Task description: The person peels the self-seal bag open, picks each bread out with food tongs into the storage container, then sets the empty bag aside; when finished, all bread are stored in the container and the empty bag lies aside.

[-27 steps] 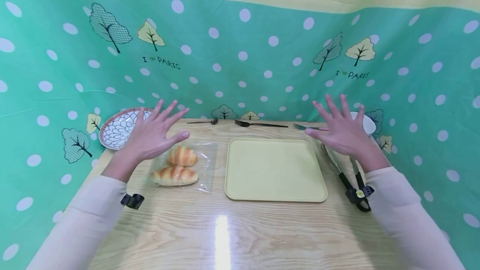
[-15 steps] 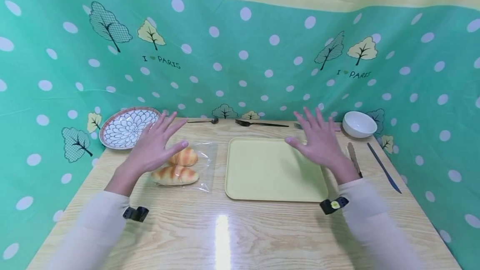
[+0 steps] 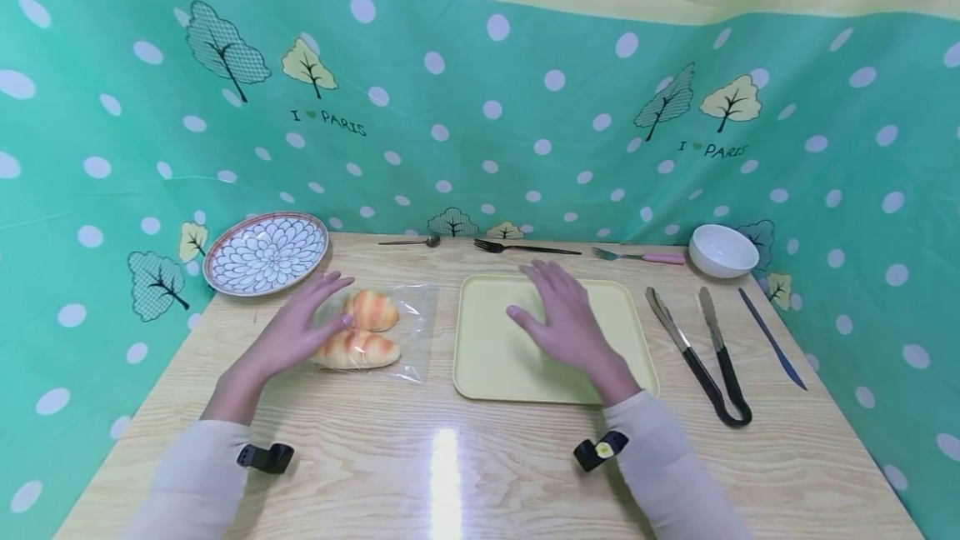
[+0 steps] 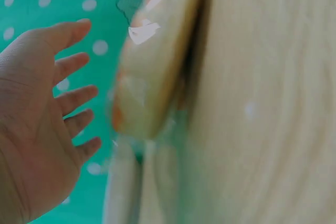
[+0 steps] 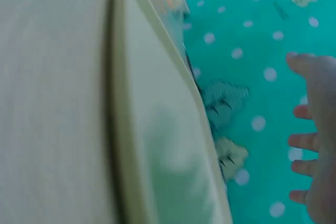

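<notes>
My left hand (image 3: 296,330) hovers at the left side of a clear plastic bag (image 3: 416,332) that holds two bread rolls (image 3: 360,350). Its fingers are spread and hold nothing; in the left wrist view a bread roll (image 4: 152,66) in the bag lies beyond the relaxed fingers (image 4: 76,98). Over the pale yellow tray (image 3: 487,357) is my right hand (image 3: 562,315), its fingers extended and its thumb apart. The right wrist view has that hand (image 5: 320,150) with nothing in it, above the tray's edge (image 5: 123,103).
A patterned plate (image 3: 266,255) stands at the back left. Along the back lie a spoon (image 3: 412,242), a black fork (image 3: 525,248) and a pink-handled fork (image 3: 660,258). At the right are a white bowl (image 3: 723,251), tongs (image 3: 708,365) and a knife (image 3: 772,340).
My right hand has moved left and down from over the tongs to over the tray, uncovering the tongs, bowl and pink-handled fork. My left hand has lowered slightly toward the bagged bread.
</notes>
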`<act>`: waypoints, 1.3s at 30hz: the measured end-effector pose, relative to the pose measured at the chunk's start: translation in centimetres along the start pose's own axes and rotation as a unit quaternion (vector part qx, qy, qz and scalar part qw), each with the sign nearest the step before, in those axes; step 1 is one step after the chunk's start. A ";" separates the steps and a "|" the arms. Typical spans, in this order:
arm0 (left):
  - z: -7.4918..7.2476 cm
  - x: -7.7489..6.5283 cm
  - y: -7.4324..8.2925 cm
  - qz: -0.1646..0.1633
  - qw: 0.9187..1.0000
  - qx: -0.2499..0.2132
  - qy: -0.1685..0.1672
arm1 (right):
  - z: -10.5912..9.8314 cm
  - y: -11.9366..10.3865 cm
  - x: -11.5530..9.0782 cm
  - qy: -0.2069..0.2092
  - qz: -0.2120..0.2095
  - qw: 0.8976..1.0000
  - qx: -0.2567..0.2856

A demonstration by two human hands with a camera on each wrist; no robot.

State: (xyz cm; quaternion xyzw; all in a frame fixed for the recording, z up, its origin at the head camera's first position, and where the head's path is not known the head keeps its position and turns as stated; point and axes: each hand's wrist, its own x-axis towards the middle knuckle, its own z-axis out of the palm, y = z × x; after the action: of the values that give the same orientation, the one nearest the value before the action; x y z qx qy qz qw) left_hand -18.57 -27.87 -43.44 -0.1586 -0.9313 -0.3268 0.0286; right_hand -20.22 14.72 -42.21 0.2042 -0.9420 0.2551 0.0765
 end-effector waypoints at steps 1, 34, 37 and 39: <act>0.1 -0.2 -0.5 -0.003 1.000 -0.010 0.001 | 0.5 -0.4 -0.1 0.000 -0.001 1.000 0.012; 2.4 -2.1 -5.0 -0.059 0.992 -0.108 0.005 | 10.5 -10.5 -2.2 0.007 -0.030 0.985 0.171; 2.4 -2.1 -5.0 -0.061 0.992 -0.112 0.003 | 11.0 -11.0 -2.1 0.026 -0.040 0.989 0.137; 2.4 -2.2 -5.0 -0.061 0.992 -0.114 0.003 | 11.2 -11.2 -2.0 0.039 -0.044 0.990 0.127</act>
State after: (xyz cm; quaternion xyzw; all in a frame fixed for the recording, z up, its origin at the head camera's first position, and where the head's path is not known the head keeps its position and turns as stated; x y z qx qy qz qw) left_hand -17.90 -30.65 -48.66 -0.1026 -0.8959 -0.4321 -0.0068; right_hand -14.07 0.85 -47.29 0.2438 -0.8884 0.3764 0.0981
